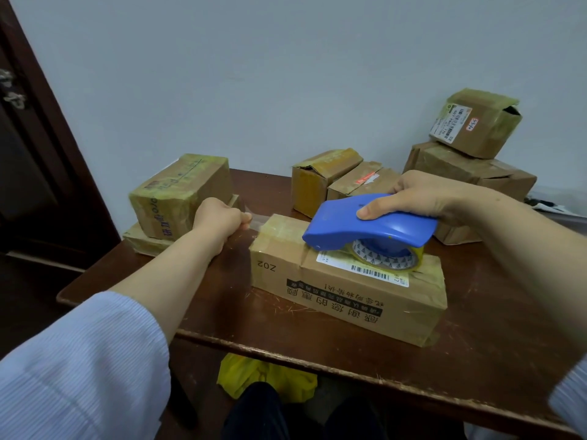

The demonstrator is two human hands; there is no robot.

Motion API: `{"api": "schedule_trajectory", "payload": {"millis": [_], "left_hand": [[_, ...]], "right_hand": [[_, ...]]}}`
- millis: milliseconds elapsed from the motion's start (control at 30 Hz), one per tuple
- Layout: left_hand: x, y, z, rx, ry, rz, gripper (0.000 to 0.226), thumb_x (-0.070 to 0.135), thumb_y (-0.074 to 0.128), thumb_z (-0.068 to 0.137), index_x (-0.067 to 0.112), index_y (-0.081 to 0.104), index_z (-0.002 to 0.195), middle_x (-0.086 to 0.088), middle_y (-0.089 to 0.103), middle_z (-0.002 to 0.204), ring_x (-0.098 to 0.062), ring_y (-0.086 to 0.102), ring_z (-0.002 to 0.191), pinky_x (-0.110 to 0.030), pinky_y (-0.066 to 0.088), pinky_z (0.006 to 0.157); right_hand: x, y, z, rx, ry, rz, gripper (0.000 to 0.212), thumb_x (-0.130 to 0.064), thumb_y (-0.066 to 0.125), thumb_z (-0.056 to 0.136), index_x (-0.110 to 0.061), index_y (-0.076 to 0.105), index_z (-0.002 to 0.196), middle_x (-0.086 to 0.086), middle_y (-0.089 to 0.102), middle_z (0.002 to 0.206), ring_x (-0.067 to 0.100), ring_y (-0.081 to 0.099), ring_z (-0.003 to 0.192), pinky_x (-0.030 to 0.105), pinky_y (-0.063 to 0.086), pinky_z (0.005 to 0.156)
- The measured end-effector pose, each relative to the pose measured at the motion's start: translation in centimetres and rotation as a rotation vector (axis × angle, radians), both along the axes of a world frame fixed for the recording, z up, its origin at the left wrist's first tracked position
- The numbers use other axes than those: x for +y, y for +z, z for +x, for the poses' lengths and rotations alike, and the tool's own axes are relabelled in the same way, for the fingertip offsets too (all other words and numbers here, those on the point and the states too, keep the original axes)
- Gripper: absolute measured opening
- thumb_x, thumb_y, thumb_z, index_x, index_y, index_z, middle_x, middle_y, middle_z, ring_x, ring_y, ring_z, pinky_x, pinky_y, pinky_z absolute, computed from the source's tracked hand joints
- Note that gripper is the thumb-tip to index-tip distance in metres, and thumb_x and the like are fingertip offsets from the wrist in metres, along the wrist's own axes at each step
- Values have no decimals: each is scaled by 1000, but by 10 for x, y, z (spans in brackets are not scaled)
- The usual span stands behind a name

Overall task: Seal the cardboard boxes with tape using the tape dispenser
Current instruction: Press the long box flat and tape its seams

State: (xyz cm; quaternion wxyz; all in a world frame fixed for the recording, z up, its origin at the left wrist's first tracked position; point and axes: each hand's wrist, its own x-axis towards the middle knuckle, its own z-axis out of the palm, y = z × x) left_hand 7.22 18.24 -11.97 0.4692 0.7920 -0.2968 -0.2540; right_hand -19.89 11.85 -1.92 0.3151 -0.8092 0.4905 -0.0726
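Boxes (181, 192) on scuffed brown table (476, 360) w/ pale wall (286, 74) behind.

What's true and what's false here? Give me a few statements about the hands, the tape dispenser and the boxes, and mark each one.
1. The right hand grips the tape dispenser. True.
2. The tape dispenser is red. False: it is blue.
3. The left hand pinches a strip of clear tape stretched past the end of the long box. True.
4. The tape dispenser hangs in the air, clear of the long box. False: it rests on top of that box.
5. At the back right, a small box sits on top of a bigger box. True.
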Motion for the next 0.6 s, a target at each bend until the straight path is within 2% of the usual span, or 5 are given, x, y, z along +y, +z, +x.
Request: {"api": "schedule_trajectory", "payload": {"millis": [200,333,433,500,600], "left_hand": [[-1,-11,-4,-16,-15,61,21,18,72,84,6,67,67,-5,65,64,-16,45,51,-30,39,68],[-6,-20,-7,-8,-55,128,26,25,75,82,0,67,84,-7,58,72,-22,47,63,-29,39,58],[-10,-21,-11,47,-91,174,23,25,70,87,6,59,78,-7,54,78,-21,44,70,-31,38,58],[-13,-21,-13,88,-110,191,25,22,66,90,9,54,73,-8,56,84,-22,48,79,-33,42,63],[-15,-18,-15,104,-130,198,21,21,65,91,9,53,78,-11,62,92,-27,59,92,-38,54,79]], "right_hand": [[-6,-5,2,31,7,5,36,-50,73,69,-15,68,68,-10,62,48,1,56,40,19,42,51],[-10,-8,4,50,18,-12,40,-51,74,69,-12,65,67,-8,60,49,3,53,41,20,41,53],[-12,-10,6,76,35,-36,43,-54,73,68,-13,62,70,-7,57,50,7,53,45,22,38,53],[-12,-11,9,86,44,-35,45,-55,73,67,-12,61,70,-3,57,58,13,53,52,24,38,56],[-12,-12,11,108,50,-34,44,-56,72,68,-13,59,67,1,56,65,15,51,55,26,38,57]]}}
